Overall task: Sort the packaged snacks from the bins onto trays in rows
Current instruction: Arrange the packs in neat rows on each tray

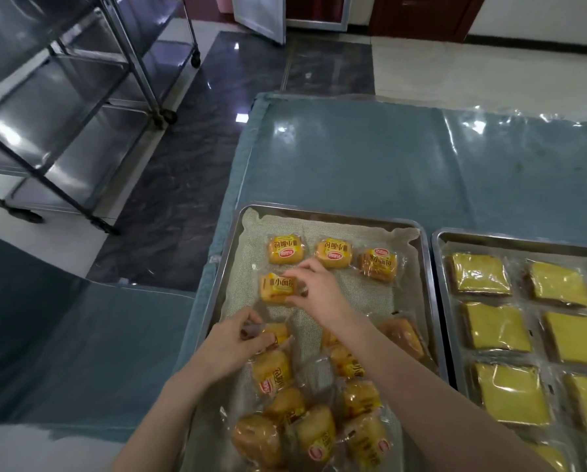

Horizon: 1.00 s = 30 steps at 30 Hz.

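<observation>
While both hands work over the left tray (229, 253), a metal pan lined with a pale mesh cloth (363, 294) and set on the blue plastic-covered tabletop (370, 158), three packaged small breads (333, 254) lie in a row along the tray's far end, wrappers face up. Right hand (319, 287) reaches across to the start of a second row; thumb and fingers pinched on the right edge of a fourth wrapped bread (275, 287), which lies flat on the cloth below the leftmost of the three. Left hand (232, 344) at the tray's left side, fingers curled closed around the end of another wrapped bread (278, 332), just beside the tray rim. Near end of the tray: a loose heap of wrapped breads (305, 424), overlapping, tilted at odd angles, some label up, some turned over; a couple more lie apart toward the right rim. Second tray (436, 267) just beside the first, to the right: flat yellow cake slices (496, 325) in clear wrap, laid in tidy rows. Steel wheeled racks (67, 124) stand on the tiled floor (183, 185), far left, well apart from the tabletop.
</observation>
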Each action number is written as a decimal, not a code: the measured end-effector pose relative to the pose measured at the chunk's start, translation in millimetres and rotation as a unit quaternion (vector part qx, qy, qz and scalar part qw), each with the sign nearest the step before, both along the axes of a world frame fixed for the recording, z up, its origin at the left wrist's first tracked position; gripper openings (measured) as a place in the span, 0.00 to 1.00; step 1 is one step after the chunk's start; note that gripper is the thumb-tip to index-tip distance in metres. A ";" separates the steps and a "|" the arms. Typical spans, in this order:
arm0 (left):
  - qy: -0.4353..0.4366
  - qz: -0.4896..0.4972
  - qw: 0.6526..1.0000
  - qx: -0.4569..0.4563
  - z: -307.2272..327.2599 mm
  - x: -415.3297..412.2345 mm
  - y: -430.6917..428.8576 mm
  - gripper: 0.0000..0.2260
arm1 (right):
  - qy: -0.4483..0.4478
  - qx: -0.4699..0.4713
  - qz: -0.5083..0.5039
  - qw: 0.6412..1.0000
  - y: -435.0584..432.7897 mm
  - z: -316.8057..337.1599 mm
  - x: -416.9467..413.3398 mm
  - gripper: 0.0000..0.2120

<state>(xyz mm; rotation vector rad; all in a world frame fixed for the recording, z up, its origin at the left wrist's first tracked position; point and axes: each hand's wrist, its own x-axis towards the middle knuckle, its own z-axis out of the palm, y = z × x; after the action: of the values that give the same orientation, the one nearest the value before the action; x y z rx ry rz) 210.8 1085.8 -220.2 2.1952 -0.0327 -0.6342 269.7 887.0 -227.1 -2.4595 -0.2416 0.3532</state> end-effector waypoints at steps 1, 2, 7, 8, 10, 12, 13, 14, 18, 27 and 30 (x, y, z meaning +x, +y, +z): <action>0.002 -0.001 1.000 0.010 -0.5 0.4 -0.5 0.09 | 0.011 -0.002 0.012 1.000 1.5 0.0 -0.7 0.26; 0.004 0.000 1.000 0.015 -0.6 1.4 -1.3 0.09 | 0.014 -0.003 0.018 1.000 0.3 0.1 -1.3 0.27; 0.010 -0.008 1.000 0.012 -0.4 10.8 -6.1 0.07 | 0.000 -0.060 -0.007 0.998 -49.1 11.5 -9.3 0.22; 0.014 -0.007 1.000 0.004 -0.6 13.0 -8.0 0.07 | 0.022 -0.089 0.015 0.996 -61.9 14.7 -13.3 0.22; 0.020 -0.012 1.000 -0.008 -2.1 17.5 -11.2 0.08 | 0.085 -0.132 0.082 0.984 -80.9 21.0 -23.8 0.28; 0.030 -0.021 0.999 -0.022 -3.6 20.6 -12.4 0.09 | 0.135 -0.144 0.129 0.972 -89.8 26.6 -33.0 0.33; 0.038 -0.024 0.998 -0.033 -4.2 21.1 -12.6 0.10 | 0.146 -0.141 0.141 0.969 -91.5 28.8 -36.0 0.34; 0.045 -0.024 0.998 -0.045 -5.0 21.1 -13.1 0.10 | 0.151 -0.135 0.147 0.968 -92.5 30.4 -38.0 0.34; 0.056 -0.021 0.996 -0.059 -6.0 18.0 -22.6 0.11 | 0.142 -0.101 0.109 0.979 -95.1 36.7 -34.5 0.24; -0.097 -0.010 0.991 0.096 -9.8 7.6 -48.7 0.15 | 0.089 0.040 -0.175 0.980 -75.2 20.3 -20.4 0.25; -0.127 0.005 0.983 0.129 -5.9 0.2 -56.7 0.21 | 0.063 0.031 -0.240 0.968 -66.5 6.2 -28.4 0.24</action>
<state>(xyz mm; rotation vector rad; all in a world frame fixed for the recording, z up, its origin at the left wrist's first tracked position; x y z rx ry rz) 210.9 1029.1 -226.1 2.5142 -0.0768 -0.3633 241.3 820.5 -220.9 -2.3268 0.3880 0.2801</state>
